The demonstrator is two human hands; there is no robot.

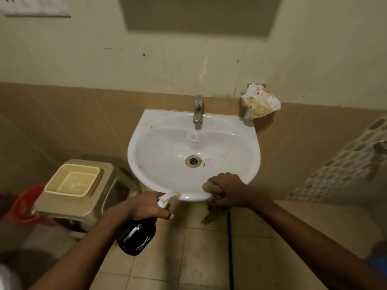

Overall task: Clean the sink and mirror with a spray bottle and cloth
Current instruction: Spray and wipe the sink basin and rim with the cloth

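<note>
The spray bottle (138, 235) is gripped at its neck by the left hand (144, 208), its white nozzle aimed over the near rim of the sink (247, 143), while the brown cloth (211, 197) is bunched in the closed right hand (228, 189) and pressed on that rim, its tail hanging below. Spray could be wasted on the floor if the trigger is squeezed with the nozzle this low — and the brown streaks near the drain (193, 161) could be smeared rather than lifted by a dry cloth. The basin is seen to hold no water; the cream basket (73, 177) on the stool (83, 206) appears empty, and the mirror (199, 13) is left untouched above.
</note>
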